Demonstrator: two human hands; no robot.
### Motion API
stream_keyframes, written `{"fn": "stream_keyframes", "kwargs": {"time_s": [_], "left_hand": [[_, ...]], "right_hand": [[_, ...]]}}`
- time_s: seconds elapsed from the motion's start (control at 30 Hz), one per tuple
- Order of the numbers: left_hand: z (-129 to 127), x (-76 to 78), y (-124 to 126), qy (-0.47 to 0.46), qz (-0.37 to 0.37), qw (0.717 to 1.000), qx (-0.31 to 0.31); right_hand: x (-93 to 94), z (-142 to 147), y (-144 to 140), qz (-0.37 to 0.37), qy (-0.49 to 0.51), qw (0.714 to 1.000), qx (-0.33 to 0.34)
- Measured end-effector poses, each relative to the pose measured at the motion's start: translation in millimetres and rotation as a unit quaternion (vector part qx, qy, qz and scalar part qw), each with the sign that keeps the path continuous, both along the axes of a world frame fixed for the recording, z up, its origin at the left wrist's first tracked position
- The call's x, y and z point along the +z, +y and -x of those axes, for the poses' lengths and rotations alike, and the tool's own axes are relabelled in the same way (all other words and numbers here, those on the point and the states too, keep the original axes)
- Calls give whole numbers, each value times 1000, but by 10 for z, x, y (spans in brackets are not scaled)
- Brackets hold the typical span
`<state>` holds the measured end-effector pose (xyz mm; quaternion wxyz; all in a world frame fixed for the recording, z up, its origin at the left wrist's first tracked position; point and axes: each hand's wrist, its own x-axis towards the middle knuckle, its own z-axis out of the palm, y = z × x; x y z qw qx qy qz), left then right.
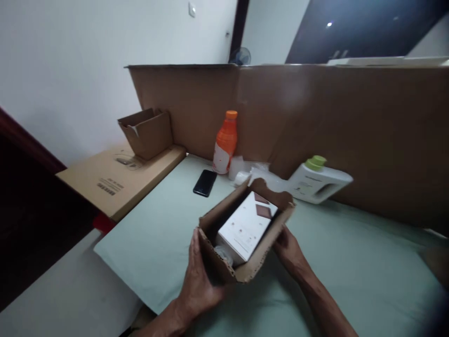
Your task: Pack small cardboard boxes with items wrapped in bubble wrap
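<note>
An open cardboard box [245,234] is clasped between the left hand [198,276] and right hand [289,248]; a white carton [245,227] is already seated inside, flaps unclosed.

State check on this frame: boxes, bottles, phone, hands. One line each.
Cardboard box: open, held from both sides.
White carton: inside the cardboard box, tilted.
Left hand: gripping the box's near-left side.
Right hand: on the box's right side.
Small empty box: open, on a flat carton.
Orange bottle: upright, capped.
White jug: capped, lying tilted.
Phone: flat, screen dark.
</note>
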<state>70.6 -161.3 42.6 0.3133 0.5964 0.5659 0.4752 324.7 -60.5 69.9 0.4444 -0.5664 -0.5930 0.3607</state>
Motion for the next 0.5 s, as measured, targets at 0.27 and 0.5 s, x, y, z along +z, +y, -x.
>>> {"fn": "stream_keyframes", "kwargs": {"time_s": [0.27,0.5], "left_hand": [[588,124,402,-20,-37,998,-53],[1603,382,1285,-36,-57,993,101]], "right_hand": [[133,308,245,-21,-35,999,-1],[478,1740,1626,-79,6,991,111]]}}
